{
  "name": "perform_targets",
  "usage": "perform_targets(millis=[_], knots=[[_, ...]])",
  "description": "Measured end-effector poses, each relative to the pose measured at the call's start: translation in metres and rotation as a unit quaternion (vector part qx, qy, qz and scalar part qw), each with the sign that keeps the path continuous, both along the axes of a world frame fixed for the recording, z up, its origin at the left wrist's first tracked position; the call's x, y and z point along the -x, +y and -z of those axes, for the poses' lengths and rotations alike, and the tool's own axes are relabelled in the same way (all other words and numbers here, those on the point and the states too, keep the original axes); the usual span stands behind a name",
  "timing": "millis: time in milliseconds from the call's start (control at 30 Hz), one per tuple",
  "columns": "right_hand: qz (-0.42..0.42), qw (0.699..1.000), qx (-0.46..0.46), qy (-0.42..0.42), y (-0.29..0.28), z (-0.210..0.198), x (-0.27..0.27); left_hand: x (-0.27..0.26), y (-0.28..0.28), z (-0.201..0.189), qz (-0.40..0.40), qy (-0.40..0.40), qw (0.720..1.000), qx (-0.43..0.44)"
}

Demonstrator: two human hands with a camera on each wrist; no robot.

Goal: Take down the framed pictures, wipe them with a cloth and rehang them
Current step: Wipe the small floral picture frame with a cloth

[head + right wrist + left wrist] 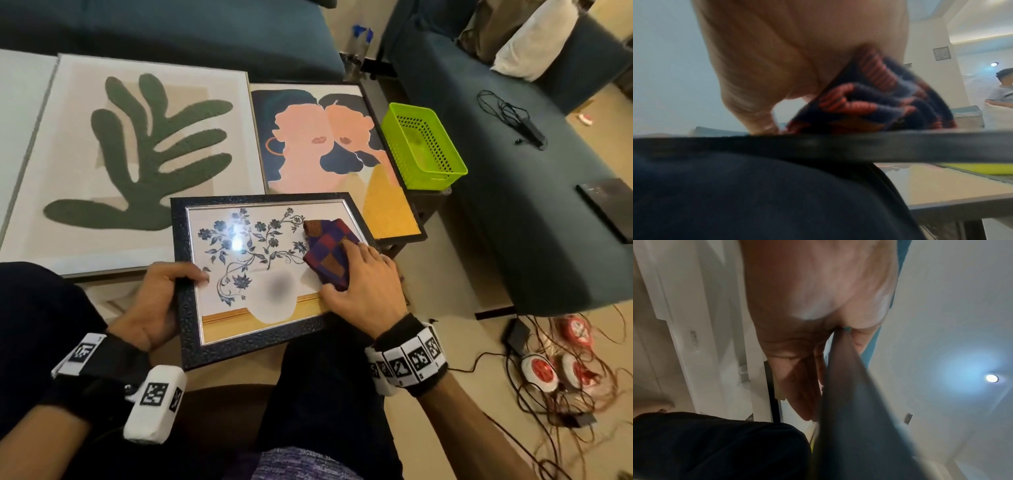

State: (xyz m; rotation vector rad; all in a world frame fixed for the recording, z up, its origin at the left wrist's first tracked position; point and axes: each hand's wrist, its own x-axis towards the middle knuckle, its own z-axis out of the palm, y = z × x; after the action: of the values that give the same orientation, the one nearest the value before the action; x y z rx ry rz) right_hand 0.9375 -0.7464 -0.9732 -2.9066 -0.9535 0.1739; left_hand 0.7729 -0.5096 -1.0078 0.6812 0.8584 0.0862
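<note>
A small picture of blue flowers in a dark textured frame (183,240) lies tilted across my lap. My left hand (161,298) grips its left edge, thumb on the glass and fingers underneath. My right hand (363,287) holds a folded blue, red and orange checked cloth (325,246) against the right side of the glass. In the left wrist view my left hand (807,305) clasps the dark frame edge (849,402). The right wrist view shows the cloth (869,104) bunched under my right hand (787,56), above the frame edge (838,146).
Two larger frames lie flat on the low table ahead: a green leaf picture (137,154) and a picture of two faces (325,144). A lime-green basket (421,150) stands to their right. A teal sofa (513,205) and floor cables (548,377) are on the right. Another person (1001,91) sits far off.
</note>
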Motion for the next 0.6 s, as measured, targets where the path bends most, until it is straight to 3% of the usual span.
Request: perform_targets(millis=[333, 500, 600], knots=[[0.000, 0.999, 0.048, 0.009, 0.008, -0.014, -0.017, 0.006, -0.019, 0.020, 0.079, -0.024, 0.996, -0.027], [0.020, 0.994, -0.065, 0.087, -0.003, -0.028, -0.025, 0.005, -0.014, 0.020, 0.088, -0.053, 0.995, -0.019], [-0.016, 0.980, -0.106, 0.170, -0.011, -0.027, -0.023, 0.000, -0.014, 0.016, 0.039, -0.054, 0.998, 0.009]])
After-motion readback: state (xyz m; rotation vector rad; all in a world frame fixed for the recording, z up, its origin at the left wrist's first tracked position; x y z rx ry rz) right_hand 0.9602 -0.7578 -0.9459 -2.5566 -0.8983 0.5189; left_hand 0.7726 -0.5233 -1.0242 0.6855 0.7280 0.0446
